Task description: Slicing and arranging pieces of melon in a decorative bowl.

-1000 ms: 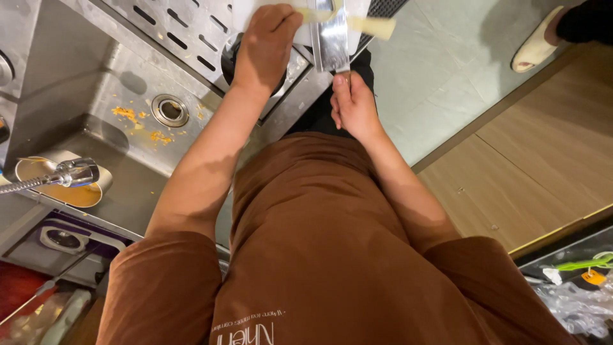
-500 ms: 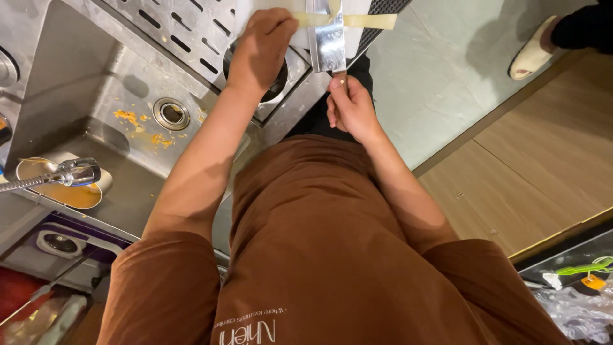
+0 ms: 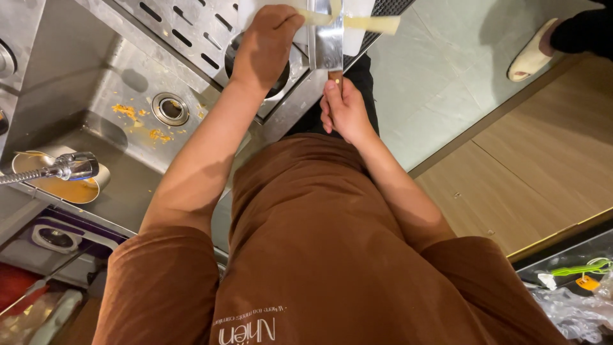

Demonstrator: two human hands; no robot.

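Head view, looking straight down past a brown shirt [image 3: 332, 255]: the left hand [image 3: 265, 41] lies knuckles-up on a pale yellow strip of food [image 3: 370, 23] at the far edge of the picture, fingers curled down over its left end and pinning it. The right hand [image 3: 345, 108] is wrapped tight round the handle of a broad steel cleaver [image 3: 325, 38], whose flat blade stands across the strip just right of the left fingers. The strip runs on to the right beyond the blade, lying on a white cutting board [image 3: 361, 9] that is cut off by the top of the frame. Under the board a perforated steel drain tray [image 3: 185, 25] spans the sink. Left of it the steel sink basin [image 3: 96, 83] lies open, with orange scraps [image 3: 137, 121] scattered near its round drain [image 3: 169, 108] and a chrome spray tap [image 3: 64, 167] at the near-left. On the right, bare grey floor [image 3: 440, 70] spreads out to a pale slipper [image 3: 533, 54] at the far right.
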